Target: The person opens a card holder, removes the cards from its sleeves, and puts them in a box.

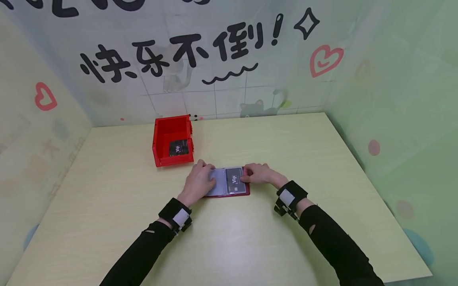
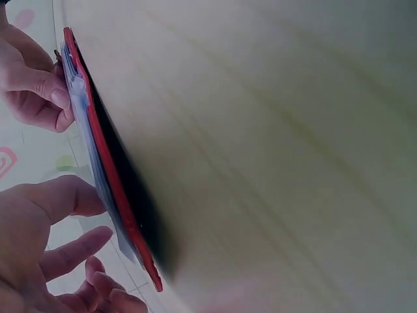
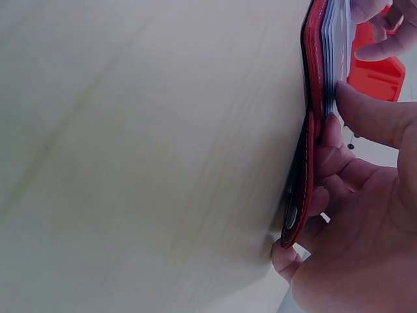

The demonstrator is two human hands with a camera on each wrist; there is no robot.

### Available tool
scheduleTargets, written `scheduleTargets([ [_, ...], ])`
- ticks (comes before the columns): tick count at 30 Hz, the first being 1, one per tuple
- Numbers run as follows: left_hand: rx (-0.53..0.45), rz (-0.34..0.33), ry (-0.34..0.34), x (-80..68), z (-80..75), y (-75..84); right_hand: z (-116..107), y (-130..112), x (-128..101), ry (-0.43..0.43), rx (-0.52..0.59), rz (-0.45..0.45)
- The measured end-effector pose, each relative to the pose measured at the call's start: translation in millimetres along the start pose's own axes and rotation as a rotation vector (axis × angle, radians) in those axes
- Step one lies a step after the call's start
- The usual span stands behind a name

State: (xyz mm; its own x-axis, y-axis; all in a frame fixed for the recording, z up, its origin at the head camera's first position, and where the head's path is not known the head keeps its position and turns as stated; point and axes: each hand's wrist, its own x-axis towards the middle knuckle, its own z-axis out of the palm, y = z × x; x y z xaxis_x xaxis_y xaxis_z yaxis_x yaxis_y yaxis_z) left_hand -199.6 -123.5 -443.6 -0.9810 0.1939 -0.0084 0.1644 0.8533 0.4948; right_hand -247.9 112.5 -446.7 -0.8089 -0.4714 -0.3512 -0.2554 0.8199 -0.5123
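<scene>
A red card holder [image 1: 229,183] lies open and flat on the pale yellow table [image 1: 250,238], near the middle and a little toward the person. Its clear plastic sleeves face up, and a dark card marked "Vip" [image 1: 234,179] shows through the right-hand page.

The left hand [image 1: 198,182] rests on the left page with its fingers spread fairly straight over the plastic, touching it rather than gripping. The left wrist view shows the same: fingers loose and extended just beside the holder's red edge [image 2: 107,169].

The right hand [image 1: 258,173] is at the holder's right edge, at about 3 o'clock from the card. In the right wrist view its thumb presses on the stack of sleeves [image 3: 335,59] while the curled fingers tuck under the red cover and its snap tab, so it pinches that side. The two hands are apart, one on each half of the holder.

At about 10 o'clock from the holder, near but not touching, stands a red plastic bin [image 1: 173,140] with another dark card [image 1: 178,148] lying inside it. Both forearms wear black sleeves and black wrist straps.
</scene>
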Motion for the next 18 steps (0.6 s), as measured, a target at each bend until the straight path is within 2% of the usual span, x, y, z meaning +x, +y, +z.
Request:
scheduleTargets([
  [4, 0.000, 0.022, -0.007, 0.9, 2.1, 1.9, -0.3, -1.0, -1.1, 0.003, 0.000, 0.000],
  [13, -0.076, 0.060, -0.091, 5.3, 4.8, 3.4, 0.2, 0.3, -0.4, 0.000, 0.012, 0.002],
  [18, -0.067, 0.098, -0.116, 7.7, 4.4, 3.1, -0.6, 0.0, -0.4, -0.003, 0.015, -0.002],
])
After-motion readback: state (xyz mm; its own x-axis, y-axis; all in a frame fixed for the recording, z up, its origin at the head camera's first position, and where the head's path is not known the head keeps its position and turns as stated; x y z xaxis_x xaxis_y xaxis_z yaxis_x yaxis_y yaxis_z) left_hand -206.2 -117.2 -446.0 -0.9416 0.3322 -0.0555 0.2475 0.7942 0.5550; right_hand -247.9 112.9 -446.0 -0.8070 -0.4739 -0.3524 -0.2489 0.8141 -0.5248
